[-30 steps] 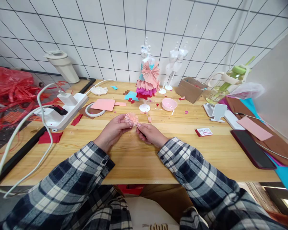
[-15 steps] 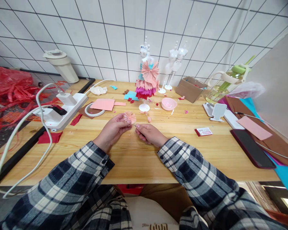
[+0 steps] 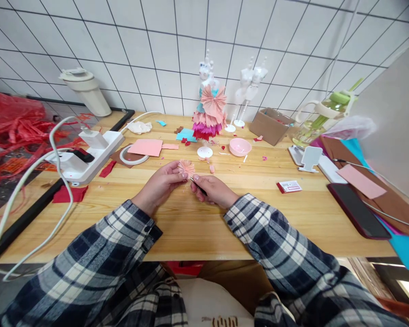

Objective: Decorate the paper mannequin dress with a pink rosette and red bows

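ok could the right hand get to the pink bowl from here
Probably yes: the right hand is near the pink bowl, and nothing tall stands between them, only small scraps nearby. It holds a slim dark tool, though, which could hinder a grasp.

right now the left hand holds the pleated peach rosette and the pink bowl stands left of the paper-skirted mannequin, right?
Not quite: the head view shows the pink bowl standing right of the paper-skirted mannequin. The left hand does hold the pleated peach rosette.
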Motion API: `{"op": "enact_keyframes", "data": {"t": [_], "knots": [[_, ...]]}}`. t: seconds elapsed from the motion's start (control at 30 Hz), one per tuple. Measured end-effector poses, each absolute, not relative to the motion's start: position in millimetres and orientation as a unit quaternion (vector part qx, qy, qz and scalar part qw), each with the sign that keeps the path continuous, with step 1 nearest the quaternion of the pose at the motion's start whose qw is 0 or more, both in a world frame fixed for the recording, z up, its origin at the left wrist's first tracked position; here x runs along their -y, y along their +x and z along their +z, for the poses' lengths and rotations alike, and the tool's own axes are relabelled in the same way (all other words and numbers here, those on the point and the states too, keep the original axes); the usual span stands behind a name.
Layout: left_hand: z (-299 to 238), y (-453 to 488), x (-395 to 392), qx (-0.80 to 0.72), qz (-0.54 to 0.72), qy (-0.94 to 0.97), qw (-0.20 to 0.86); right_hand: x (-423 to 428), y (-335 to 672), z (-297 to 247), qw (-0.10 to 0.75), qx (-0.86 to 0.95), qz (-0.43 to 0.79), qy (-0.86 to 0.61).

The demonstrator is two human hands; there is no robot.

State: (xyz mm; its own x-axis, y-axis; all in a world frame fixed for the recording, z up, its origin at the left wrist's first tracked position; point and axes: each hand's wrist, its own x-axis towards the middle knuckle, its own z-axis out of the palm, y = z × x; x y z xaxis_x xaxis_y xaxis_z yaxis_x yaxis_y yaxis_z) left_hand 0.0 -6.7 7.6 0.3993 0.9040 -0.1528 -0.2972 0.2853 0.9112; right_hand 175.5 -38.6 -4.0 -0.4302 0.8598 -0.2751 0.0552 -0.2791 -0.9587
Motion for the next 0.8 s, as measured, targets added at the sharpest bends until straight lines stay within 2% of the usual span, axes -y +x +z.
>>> {"op": "enact_keyframes", "data": {"t": [0.8], "knots": [[6.1, -1.3, 4.4, -0.345, 0.409, 0.433, 0.725, 40.5, 173.3, 3.2, 0.311, 0.524, 0.656, -0.445]]}}
